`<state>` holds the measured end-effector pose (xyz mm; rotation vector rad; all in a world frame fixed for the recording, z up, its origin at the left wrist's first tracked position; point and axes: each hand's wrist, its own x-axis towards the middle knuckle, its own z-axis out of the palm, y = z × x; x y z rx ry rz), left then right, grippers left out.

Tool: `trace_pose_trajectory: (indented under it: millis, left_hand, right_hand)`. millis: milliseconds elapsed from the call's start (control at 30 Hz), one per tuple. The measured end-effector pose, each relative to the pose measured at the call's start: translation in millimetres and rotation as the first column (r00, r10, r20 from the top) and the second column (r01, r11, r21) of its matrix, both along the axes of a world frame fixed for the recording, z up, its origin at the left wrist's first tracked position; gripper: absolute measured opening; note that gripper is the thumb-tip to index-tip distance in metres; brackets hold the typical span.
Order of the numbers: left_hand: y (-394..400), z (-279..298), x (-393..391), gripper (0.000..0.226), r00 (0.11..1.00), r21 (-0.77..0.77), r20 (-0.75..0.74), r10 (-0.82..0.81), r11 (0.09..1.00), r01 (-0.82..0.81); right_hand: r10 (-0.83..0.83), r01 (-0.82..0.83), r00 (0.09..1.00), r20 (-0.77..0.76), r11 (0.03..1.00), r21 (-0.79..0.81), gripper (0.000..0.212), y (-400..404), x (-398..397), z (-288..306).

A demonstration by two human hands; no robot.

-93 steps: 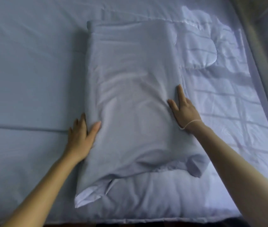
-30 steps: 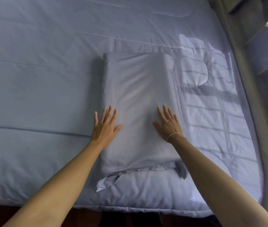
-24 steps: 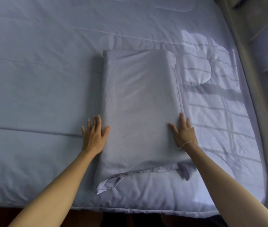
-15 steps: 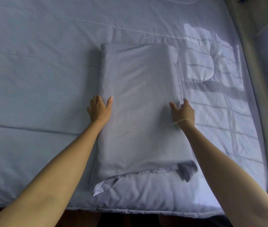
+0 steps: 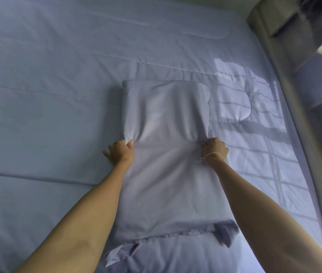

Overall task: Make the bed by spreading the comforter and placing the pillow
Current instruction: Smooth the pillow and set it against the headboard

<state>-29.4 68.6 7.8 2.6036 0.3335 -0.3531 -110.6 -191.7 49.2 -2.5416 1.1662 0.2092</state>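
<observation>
A pale blue pillow (image 5: 166, 119) lies lengthwise on the spread blue comforter (image 5: 47, 85), its loose open end towards me. My left hand (image 5: 119, 153) pinches the pillow's left edge about halfway along, thumb on top. My right hand (image 5: 214, 149), with a thin string round the wrist, grips the right edge at the same height. The fabric is bunched and pulled in between both hands, so the pillow looks narrowed at its middle.
A grey upholstered bed frame (image 5: 286, 79) runs along the right side. Sunlight with window-bar shadows falls on the comforter (image 5: 254, 125) right of the pillow. The bed's near edge lies at the bottom of the view.
Both hands slid up the pillow's sides from flat on top to gripping its edges. The fabric is now gathered between them. The camera has drawn back.
</observation>
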Motion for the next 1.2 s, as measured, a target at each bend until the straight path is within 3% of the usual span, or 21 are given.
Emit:
trace_pose_trajectory:
  millis: [200, 300, 433, 500, 567, 633, 700, 800, 900, 1033, 1133, 1200]
  left_hand:
    - [-7.2, 19.8, -31.5, 0.040, 0.993, -0.152, 0.087, 0.085, 0.986, -0.072]
    - [-7.7, 16.9, -63.0, 0.042, 0.994, -0.180, 0.098, 0.053, 0.983, -0.035]
    - [1.3, -7.8, -105.2, 0.045, 0.999, -0.239, -0.037, -0.004, 0.971, -0.005]
    - [8.4, -19.0, -114.5, 0.060, 0.998, -0.325, -0.063, 0.009, 0.945, -0.029]
    - [14.5, -26.8, -117.8, 0.089, 0.995, -0.365, -0.097, 0.003, 0.930, -0.038]
    - [17.3, -31.5, -120.8, 0.110, 0.990, -0.314, -0.137, -0.026, 0.949, -0.018]
    - [17.1, -28.9, -123.4, 0.118, 0.991, -0.261, -0.123, -0.054, 0.965, 0.020]
    - [15.0, -25.7, -129.0, 0.114, 0.991, -0.241, -0.093, -0.100, 0.968, 0.075]
    - [17.8, -25.0, -130.1, 0.118, 0.992, -0.330, -0.075, -0.097, 0.942, 0.067]
    - [10.8, -18.1, -111.7, 0.096, 0.999, -0.398, -0.003, -0.049, 0.917, 0.044]
    - [-1.2, -16.4, -97.0, 0.089, 0.983, -0.294, 0.134, -0.126, 0.942, 0.161]
    - [-7.4, -19.3, -96.6, 0.088, 0.948, -0.169, 0.175, -0.266, 0.940, 0.295]
  right_hand:
    - [0.003, -0.003, 0.997, 0.081, 1.000, 0.000, 0.024, -4.8, -28.4, 20.4]
    - [-0.020, 0.017, 0.992, 0.128, 1.000, 0.023, 0.027, -16.6, -58.4, 25.0]
    - [0.000, -0.003, 0.999, 0.048, 0.997, 0.072, 0.030, -34.8, -109.1, 11.5]
    - [0.011, -0.013, 1.000, 0.017, 0.993, 0.115, 0.043, -43.3, -129.9, -2.9]
    - [0.064, -0.076, 0.996, 0.060, 0.970, 0.230, 0.071, -39.3, -151.2, -19.2]
    - [0.077, -0.111, 0.989, 0.126, 0.951, 0.289, 0.089, -28.2, -175.4, -33.7]
    - [0.083, -0.115, 0.989, 0.126, 0.955, 0.272, 0.090, -21.2, -199.2, -42.6]
    - [0.186, -0.175, 0.983, -0.013, 0.947, 0.269, 0.091, -26.5, -232.6, -41.9]
    - [0.253, -0.220, 0.960, -0.118, 0.947, 0.234, 0.103, -35.6, -252.7, -31.3]
    - [0.118, -0.132, 0.989, 0.086, 0.975, 0.180, 0.100, -43.8, -211.1, -6.6]
    - [-0.010, -0.056, 0.977, 0.211, 0.951, 0.304, 0.094, -39.9, -147.0, -0.6]
    - [0.002, -0.072, 0.978, 0.207, 0.941, 0.330, 0.101, -34.0, -118.3, -7.8]
